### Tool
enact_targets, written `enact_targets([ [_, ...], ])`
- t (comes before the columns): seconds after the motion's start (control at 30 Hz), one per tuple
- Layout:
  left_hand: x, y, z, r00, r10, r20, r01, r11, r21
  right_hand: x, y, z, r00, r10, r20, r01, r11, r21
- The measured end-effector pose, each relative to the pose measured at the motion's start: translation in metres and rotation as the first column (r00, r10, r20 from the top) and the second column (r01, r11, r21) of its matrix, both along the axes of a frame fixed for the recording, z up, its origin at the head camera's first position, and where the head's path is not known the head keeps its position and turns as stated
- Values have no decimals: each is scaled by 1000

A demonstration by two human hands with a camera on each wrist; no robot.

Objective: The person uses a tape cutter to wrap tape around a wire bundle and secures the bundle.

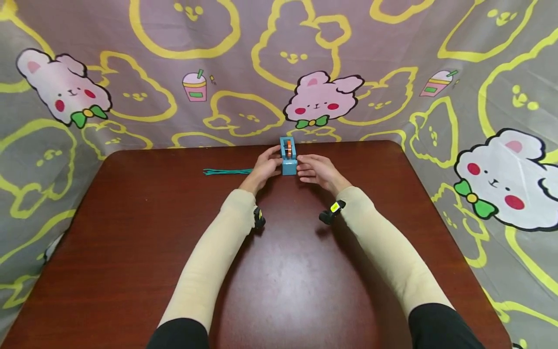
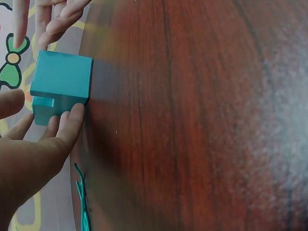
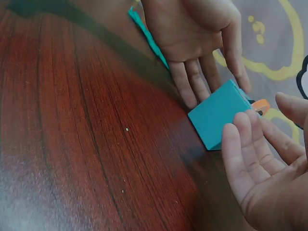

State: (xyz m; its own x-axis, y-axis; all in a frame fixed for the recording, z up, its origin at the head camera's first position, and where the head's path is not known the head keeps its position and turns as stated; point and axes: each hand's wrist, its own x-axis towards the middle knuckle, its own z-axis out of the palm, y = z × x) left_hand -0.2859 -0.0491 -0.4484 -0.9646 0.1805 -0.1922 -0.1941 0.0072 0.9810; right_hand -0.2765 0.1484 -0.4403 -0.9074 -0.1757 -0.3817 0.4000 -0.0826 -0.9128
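A teal tape dispenser (image 1: pixel 289 168) stands on the table near its far edge, its serrated cutter edge showing in both wrist views. An orange tape roll (image 1: pixel 289 149) sits upright in its slot. My left hand (image 1: pixel 265 167) is at the dispenser's left side; in the left wrist view its fairly straight fingers (image 2: pixel 72 125) lie along that side, thumb apart. On the opposite side, my right hand (image 1: pixel 320 170) has its fingertips right at the dispenser. Those fingers (image 3: pixel 245 139) are loosely extended in the right wrist view, with the thumb raised away.
A bundle of thin teal strands (image 1: pixel 226 171) lies left of the left hand, near the far edge. The brown wooden table (image 1: pixel 131 232) is bordered by a patterned cloth (image 1: pixel 244 58) at the back and sides.
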Motion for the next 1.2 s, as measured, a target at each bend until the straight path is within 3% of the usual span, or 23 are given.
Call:
enact_targets([
  [0.2, 0, 4, -2, 1000, 3, -26, -4, 1000, -29, -5, -6, -4, 1000, -20, -17, 20, 999, 41],
  [0.43, 3, 6, -7, 999, -15, -41, 11, 997, -81, -6, -14, -9, 999, 19, -45, -13, 993, 121],
  [0.7, 3, 6, -1, 999, -17, -28, 15, 995, -94, -13, -19, -4, 997, 64, -51, -54, 981, 187],
  [1.2, 3, 7, -4, 1000, 3, -15, -5, 996, -89, -19, -19, 4, 997, 75, -16, -71, 978, 196],
])
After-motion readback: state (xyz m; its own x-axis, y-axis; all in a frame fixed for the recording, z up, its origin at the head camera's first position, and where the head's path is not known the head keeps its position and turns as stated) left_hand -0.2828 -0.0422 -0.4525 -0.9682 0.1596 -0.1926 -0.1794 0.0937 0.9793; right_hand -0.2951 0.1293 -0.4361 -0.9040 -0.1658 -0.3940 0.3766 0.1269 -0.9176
